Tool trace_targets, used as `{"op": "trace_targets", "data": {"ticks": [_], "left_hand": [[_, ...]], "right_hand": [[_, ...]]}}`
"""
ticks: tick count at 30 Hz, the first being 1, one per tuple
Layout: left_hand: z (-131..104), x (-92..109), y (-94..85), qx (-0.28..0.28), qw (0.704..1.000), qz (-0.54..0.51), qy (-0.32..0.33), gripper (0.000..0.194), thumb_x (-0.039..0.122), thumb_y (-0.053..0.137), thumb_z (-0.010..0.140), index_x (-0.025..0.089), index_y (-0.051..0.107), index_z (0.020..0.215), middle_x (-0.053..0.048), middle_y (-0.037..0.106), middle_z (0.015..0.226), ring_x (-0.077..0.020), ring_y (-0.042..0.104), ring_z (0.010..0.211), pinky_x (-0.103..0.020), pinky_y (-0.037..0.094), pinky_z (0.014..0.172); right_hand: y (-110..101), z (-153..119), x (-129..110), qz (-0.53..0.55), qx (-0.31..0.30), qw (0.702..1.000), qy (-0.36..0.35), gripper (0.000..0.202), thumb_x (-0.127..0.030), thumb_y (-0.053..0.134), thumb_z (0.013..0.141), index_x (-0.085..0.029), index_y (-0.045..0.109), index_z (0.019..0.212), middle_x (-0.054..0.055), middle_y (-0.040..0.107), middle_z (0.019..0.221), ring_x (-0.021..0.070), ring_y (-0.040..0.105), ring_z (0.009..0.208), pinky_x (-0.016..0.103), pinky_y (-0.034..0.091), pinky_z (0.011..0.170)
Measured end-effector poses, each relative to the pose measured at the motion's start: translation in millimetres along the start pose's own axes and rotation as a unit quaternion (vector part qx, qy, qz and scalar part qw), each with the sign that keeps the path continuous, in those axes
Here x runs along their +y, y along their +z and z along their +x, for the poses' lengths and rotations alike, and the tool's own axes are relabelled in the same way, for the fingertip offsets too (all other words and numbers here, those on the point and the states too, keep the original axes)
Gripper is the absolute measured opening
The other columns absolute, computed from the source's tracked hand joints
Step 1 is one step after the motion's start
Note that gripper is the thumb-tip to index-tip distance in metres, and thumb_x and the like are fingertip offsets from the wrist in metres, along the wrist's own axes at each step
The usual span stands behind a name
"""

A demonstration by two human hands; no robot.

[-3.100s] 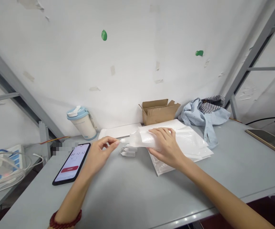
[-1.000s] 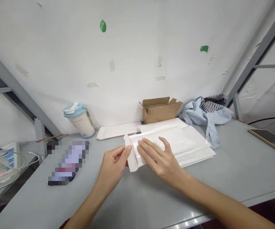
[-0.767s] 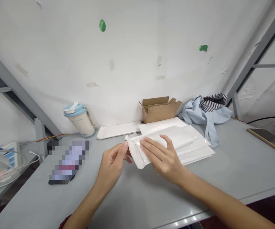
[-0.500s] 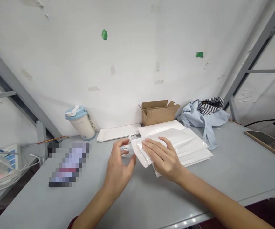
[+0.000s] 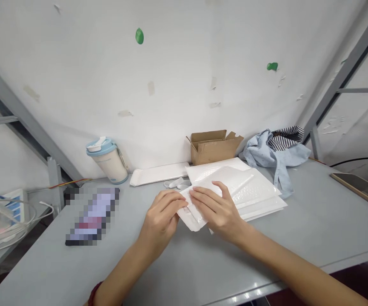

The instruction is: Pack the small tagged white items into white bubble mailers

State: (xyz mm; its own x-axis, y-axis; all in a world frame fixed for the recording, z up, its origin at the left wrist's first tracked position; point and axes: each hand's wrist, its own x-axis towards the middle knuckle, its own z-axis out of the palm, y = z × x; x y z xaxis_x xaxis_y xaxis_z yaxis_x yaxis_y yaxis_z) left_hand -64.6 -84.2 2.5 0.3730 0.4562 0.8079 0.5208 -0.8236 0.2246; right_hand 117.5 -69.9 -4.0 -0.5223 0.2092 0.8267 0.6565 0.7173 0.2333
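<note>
Head view: work on the white envelope (image 5: 226,179) looks unfinished; whether its end is sealed, can't tell. Left hand (image 5: 161,219) is pinching that end, fingers nearly closed. Right hand (image 5: 220,214) is holding its body, fingers flattish, thumb hidden. Envelope is lying over more mailers (image 5: 265,187). Small pale items (image 5: 177,183), cardboard box (image 5: 217,152) and cup (image 5: 110,164) are sitting behind, apparently not obstructing.

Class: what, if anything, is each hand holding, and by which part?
A white padded envelope: the left hand holds its left end. The right hand rests its fingers on top near that end; whether it grips is hidden.
</note>
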Motion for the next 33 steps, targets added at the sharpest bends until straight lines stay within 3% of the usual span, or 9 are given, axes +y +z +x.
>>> {"op": "trace_targets", "data": {"ticks": [7,11,16,22,25,29,33], "left_hand": [[1.2,2.0,-1.1,0.038,0.999,0.033,0.020,0.029,-0.002,0.048,0.080,0.018,0.059,0.098,-0.008,0.064,0.093,-0.0201,0.056,0.093,-0.037,0.049,0.080],[0.2,-4.4,-1.7,0.027,0.996,0.060,0.056,0.027,-0.001,0.047,0.083,0.020,0.059,0.096,-0.005,0.068,0.092,-0.0201,0.058,0.094,-0.036,0.048,0.078],[2.0,-4.5,-2.0,0.036,0.996,0.074,0.030,0.023,0.000,0.052,0.082,0.018,0.060,0.095,-0.003,0.068,0.082,-0.0196,0.058,0.087,-0.035,0.047,0.076],[5.9,9.2,-2.3,0.175,0.973,0.142,0.054,0.024,-0.002,0.063,0.073,0.017,0.058,0.086,-0.002,0.054,0.075,-0.0135,0.052,0.067,-0.025,0.044,0.056],[3.3,10.8,0.8,0.144,0.981,0.110,0.074,0.028,-0.005,0.060,0.073,0.016,0.059,0.091,-0.002,0.055,0.076,-0.0134,0.054,0.069,-0.026,0.047,0.058],[-2.8,7.1,6.7,0.066,0.991,0.094,0.063,0.037,-0.004,0.056,0.076,0.012,0.057,0.109,-0.012,0.060,0.097,-0.0209,0.058,0.092,-0.036,0.052,0.076],[-9.3,2.5,12.6,-0.023,0.992,0.094,0.083,0.049,-0.007,0.046,0.076,0.008,0.049,0.123,-0.018,0.057,0.116,-0.0272,0.051,0.113,-0.045,0.049,0.091]], "right_hand": [[-4.3,2.4,7.0,0.017,0.041,0.999,0.003,0.023,-0.002,0.044,0.086,-0.015,0.062,0.093,0.006,0.072,0.095,0.0153,0.065,0.094,0.037,0.038,0.091],[0.9,2.8,9.8,-0.014,0.009,1.000,0.008,0.026,0.000,0.041,0.086,-0.013,0.061,0.098,0.009,0.070,0.100,0.0171,0.063,0.099,0.039,0.036,0.091],[3.5,0.2,13.4,-0.009,-0.005,1.000,-0.007,0.026,0.001,0.040,0.086,-0.012,0.062,0.091,0.009,0.071,0.096,0.0177,0.064,0.097,0.041,0.033,0.096],[-1.4,0.8,11.1,0.012,0.008,1.000,0.007,0.027,0.000,0.040,0.084,-0.015,0.062,0.091,0.007,0.072,0.093,0.0169,0.065,0.096,0.042,0.034,0.098],[-2.3,1.8,8.5,0.015,-0.002,1.000,-0.002,0.024,-0.002,0.043,0.084,-0.012,0.061,0.095,0.010,0.071,0.096,0.0195,0.063,0.098,0.044,0.032,0.098],[-0.9,0.8,6.2,0.024,-0.009,1.000,-0.012,0.025,-0.001,0.041,0.085,-0.007,0.060,0.099,0.014,0.069,0.100,0.0220,0.062,0.101,0.046,0.030,0.099],[1.3,-1.8,6.9,0.029,0.000,1.000,-0.007,0.032,0.000,0.034,0.081,-0.006,0.060,0.099,0.016,0.068,0.103,0.0245,0.060,0.105,0.047,0.035,0.095]]}}
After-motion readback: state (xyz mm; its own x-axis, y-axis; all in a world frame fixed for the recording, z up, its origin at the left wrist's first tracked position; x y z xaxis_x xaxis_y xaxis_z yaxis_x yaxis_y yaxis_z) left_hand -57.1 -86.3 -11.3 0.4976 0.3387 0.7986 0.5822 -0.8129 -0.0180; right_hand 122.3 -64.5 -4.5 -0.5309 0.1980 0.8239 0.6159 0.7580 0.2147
